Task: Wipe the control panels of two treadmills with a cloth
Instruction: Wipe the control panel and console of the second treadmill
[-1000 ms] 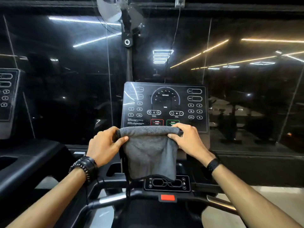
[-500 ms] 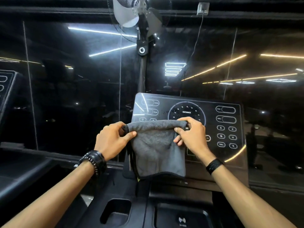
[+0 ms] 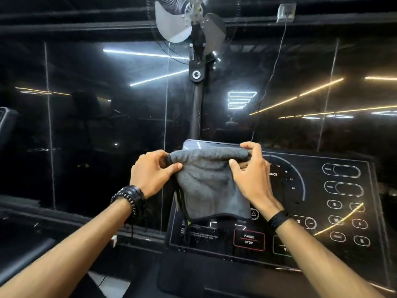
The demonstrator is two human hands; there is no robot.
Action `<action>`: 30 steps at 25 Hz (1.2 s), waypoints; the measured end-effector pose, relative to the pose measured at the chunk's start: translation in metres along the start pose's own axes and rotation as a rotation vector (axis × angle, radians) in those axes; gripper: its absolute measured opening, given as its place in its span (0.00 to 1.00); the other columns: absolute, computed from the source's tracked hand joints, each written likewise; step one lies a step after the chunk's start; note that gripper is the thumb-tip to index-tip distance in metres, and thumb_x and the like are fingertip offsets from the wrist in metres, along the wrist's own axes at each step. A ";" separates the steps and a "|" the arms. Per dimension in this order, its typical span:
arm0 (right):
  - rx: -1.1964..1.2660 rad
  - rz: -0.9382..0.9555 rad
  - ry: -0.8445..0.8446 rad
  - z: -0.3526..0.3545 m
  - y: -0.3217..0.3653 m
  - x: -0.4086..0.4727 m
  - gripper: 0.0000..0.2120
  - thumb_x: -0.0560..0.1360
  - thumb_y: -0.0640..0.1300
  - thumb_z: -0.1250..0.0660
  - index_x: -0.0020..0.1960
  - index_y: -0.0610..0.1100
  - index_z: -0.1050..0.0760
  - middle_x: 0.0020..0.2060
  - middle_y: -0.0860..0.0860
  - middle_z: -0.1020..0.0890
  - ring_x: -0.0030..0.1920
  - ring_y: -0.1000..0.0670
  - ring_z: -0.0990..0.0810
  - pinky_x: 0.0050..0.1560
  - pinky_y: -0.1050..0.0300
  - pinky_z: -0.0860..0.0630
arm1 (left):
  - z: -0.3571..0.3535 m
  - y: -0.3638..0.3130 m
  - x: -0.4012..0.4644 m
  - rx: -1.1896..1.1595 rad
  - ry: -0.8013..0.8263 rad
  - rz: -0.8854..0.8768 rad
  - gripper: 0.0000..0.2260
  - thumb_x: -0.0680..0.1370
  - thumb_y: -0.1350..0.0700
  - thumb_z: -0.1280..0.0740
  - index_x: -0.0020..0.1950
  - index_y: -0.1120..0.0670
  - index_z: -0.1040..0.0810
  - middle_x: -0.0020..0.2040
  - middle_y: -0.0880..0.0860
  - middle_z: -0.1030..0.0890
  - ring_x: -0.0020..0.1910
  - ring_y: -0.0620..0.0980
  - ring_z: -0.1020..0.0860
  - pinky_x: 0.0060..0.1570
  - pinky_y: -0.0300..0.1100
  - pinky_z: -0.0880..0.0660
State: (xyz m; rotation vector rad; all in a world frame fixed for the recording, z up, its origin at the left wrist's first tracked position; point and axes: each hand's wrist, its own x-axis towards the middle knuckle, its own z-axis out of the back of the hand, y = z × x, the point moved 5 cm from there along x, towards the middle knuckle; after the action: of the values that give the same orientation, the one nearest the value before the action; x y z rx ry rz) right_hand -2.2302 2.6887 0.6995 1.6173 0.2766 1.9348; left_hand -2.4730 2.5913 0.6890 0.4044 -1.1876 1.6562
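A grey cloth (image 3: 211,186) hangs in front of the upper left part of a black treadmill control panel (image 3: 335,211). My left hand (image 3: 151,174) pinches the cloth's top left corner. My right hand (image 3: 251,173) grips its top right corner, near the panel's top edge. The cloth covers the panel's left side; a red PAUSE STOP button (image 3: 249,239) shows below its hem. Round and oval buttons line the panel's right side. Only the edge of a second treadmill's panel (image 3: 6,123) peeks in at the far left.
A dark glass wall (image 3: 96,136) with light reflections stands behind the treadmill. A fan (image 3: 189,20) on a black pole (image 3: 196,108) rises just behind the panel. A cable (image 3: 270,82) hangs from a wall socket at the upper right.
Both hands have lifted the cloth from the panel's lower part to its top edge. The view has moved closer, so the panel looks larger and sits further right.
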 end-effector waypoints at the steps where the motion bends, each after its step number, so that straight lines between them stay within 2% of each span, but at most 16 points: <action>1: 0.006 -0.006 0.017 -0.006 -0.001 0.006 0.22 0.73 0.40 0.28 0.64 0.48 0.32 0.34 0.51 0.18 0.36 0.53 0.18 0.48 0.46 0.20 | -0.003 0.002 0.012 0.008 -0.007 -0.016 0.13 0.70 0.39 0.26 0.46 0.48 0.18 0.36 0.43 0.20 0.39 0.46 0.20 0.39 0.44 0.24; 2: 0.013 -0.009 0.043 -0.014 -0.002 0.012 0.25 0.73 0.41 0.28 0.66 0.49 0.34 0.38 0.50 0.18 0.39 0.53 0.18 0.50 0.47 0.20 | -0.006 0.004 0.024 0.016 -0.012 -0.027 0.14 0.71 0.39 0.26 0.46 0.48 0.18 0.36 0.43 0.20 0.39 0.46 0.20 0.38 0.43 0.25; 4: 0.006 0.000 0.095 -0.029 -0.003 0.025 0.31 0.73 0.44 0.27 0.70 0.50 0.39 0.54 0.46 0.20 0.45 0.55 0.20 0.54 0.50 0.21 | -0.015 0.009 0.048 0.016 -0.022 -0.041 0.14 0.71 0.39 0.27 0.45 0.48 0.19 0.37 0.44 0.20 0.40 0.47 0.20 0.36 0.42 0.28; 7: -0.094 0.100 0.159 -0.054 -0.003 0.041 0.42 0.72 0.51 0.25 0.76 0.50 0.47 0.73 0.45 0.37 0.65 0.48 0.27 0.67 0.51 0.28 | -0.032 0.017 0.078 -0.008 -0.027 -0.025 0.14 0.71 0.37 0.28 0.42 0.47 0.21 0.35 0.43 0.20 0.41 0.49 0.20 0.36 0.42 0.31; 9: -0.308 0.175 0.216 -0.082 -0.007 0.042 0.52 0.69 0.62 0.26 0.79 0.50 0.54 0.78 0.41 0.51 0.76 0.41 0.41 0.75 0.46 0.38 | -0.046 0.022 0.090 -0.013 -0.029 -0.014 0.14 0.72 0.36 0.29 0.42 0.47 0.22 0.36 0.43 0.20 0.42 0.51 0.19 0.38 0.43 0.29; 11: -0.529 0.209 0.257 -0.114 -0.015 0.042 0.57 0.65 0.75 0.32 0.80 0.54 0.59 0.78 0.38 0.64 0.78 0.35 0.50 0.77 0.38 0.46 | -0.061 0.031 0.094 -0.003 -0.019 -0.016 0.16 0.73 0.36 0.31 0.46 0.47 0.20 0.39 0.45 0.20 0.44 0.52 0.19 0.40 0.44 0.26; 12: -0.630 0.239 0.264 -0.129 -0.019 0.042 0.56 0.64 0.79 0.38 0.80 0.57 0.59 0.77 0.38 0.67 0.78 0.33 0.54 0.76 0.33 0.51 | -0.069 0.036 0.094 0.001 -0.016 -0.024 0.16 0.73 0.35 0.32 0.49 0.47 0.19 0.41 0.45 0.20 0.44 0.51 0.19 0.41 0.45 0.26; 13: -0.717 0.269 0.256 -0.142 -0.023 0.042 0.54 0.64 0.82 0.44 0.80 0.59 0.58 0.78 0.39 0.66 0.78 0.32 0.56 0.74 0.28 0.56 | -0.075 0.043 0.094 0.006 -0.026 -0.040 0.18 0.74 0.34 0.33 0.52 0.46 0.18 0.43 0.46 0.20 0.45 0.52 0.20 0.42 0.45 0.25; 15: -0.847 0.328 0.197 -0.162 -0.030 0.042 0.47 0.66 0.82 0.50 0.79 0.60 0.49 0.79 0.39 0.52 0.78 0.32 0.51 0.70 0.23 0.58 | -0.083 0.055 0.095 0.017 -0.074 -0.092 0.23 0.76 0.32 0.40 0.59 0.45 0.20 0.48 0.47 0.20 0.46 0.52 0.20 0.44 0.46 0.25; 17: -0.878 0.409 0.079 -0.169 -0.031 0.055 0.38 0.71 0.77 0.48 0.73 0.58 0.35 0.71 0.40 0.34 0.71 0.34 0.36 0.69 0.25 0.47 | -0.084 0.070 0.096 -0.013 -0.128 -0.118 0.28 0.76 0.32 0.47 0.66 0.47 0.23 0.55 0.48 0.20 0.50 0.53 0.20 0.48 0.47 0.26; 18: -0.872 0.422 0.021 -0.167 -0.028 0.069 0.32 0.72 0.74 0.45 0.68 0.56 0.30 0.64 0.42 0.30 0.65 0.37 0.31 0.66 0.30 0.40 | -0.083 0.077 0.094 -0.045 -0.150 -0.111 0.30 0.77 0.34 0.50 0.69 0.48 0.25 0.58 0.49 0.21 0.51 0.52 0.20 0.51 0.47 0.27; 20: -0.831 0.336 -0.085 -0.161 -0.019 0.097 0.24 0.74 0.70 0.42 0.60 0.54 0.26 0.53 0.44 0.27 0.54 0.40 0.28 0.56 0.40 0.35 | -0.083 0.090 0.090 -0.107 -0.182 -0.064 0.30 0.78 0.35 0.52 0.71 0.49 0.27 0.62 0.50 0.22 0.53 0.52 0.21 0.54 0.48 0.28; 22: -0.799 0.350 -0.122 -0.174 -0.012 0.082 0.21 0.74 0.66 0.39 0.57 0.52 0.27 0.51 0.44 0.28 0.52 0.41 0.29 0.53 0.42 0.36 | -0.086 0.103 0.091 -0.210 -0.195 0.034 0.27 0.80 0.37 0.51 0.71 0.48 0.27 0.64 0.49 0.22 0.55 0.51 0.22 0.56 0.47 0.29; 25: -0.753 0.779 0.170 -0.210 -0.013 0.000 0.22 0.73 0.66 0.37 0.58 0.51 0.27 0.54 0.46 0.29 0.54 0.43 0.29 0.55 0.41 0.38 | -0.094 0.122 0.100 -0.399 -0.180 0.155 0.24 0.80 0.37 0.51 0.69 0.43 0.26 0.62 0.48 0.20 0.57 0.52 0.21 0.58 0.49 0.28; 27: -0.770 0.894 0.295 -0.201 -0.013 0.018 0.23 0.75 0.69 0.41 0.58 0.52 0.26 0.54 0.47 0.28 0.53 0.43 0.30 0.54 0.43 0.38 | -0.093 0.128 0.105 -0.409 -0.147 0.148 0.28 0.78 0.33 0.55 0.68 0.42 0.26 0.61 0.47 0.19 0.57 0.53 0.20 0.61 0.56 0.27; 30: -0.793 0.574 0.015 -0.175 -0.013 0.077 0.25 0.76 0.70 0.44 0.61 0.53 0.28 0.55 0.45 0.28 0.54 0.42 0.31 0.53 0.44 0.38 | -0.084 0.129 0.104 -0.333 -0.102 0.068 0.30 0.77 0.33 0.55 0.70 0.44 0.27 0.63 0.46 0.20 0.60 0.50 0.21 0.63 0.55 0.28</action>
State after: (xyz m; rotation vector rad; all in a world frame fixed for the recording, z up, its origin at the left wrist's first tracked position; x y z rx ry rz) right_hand -2.3987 2.7788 0.7147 1.1904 -0.9352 2.0474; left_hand -2.6062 2.7176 0.6615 0.2424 -1.5384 1.4721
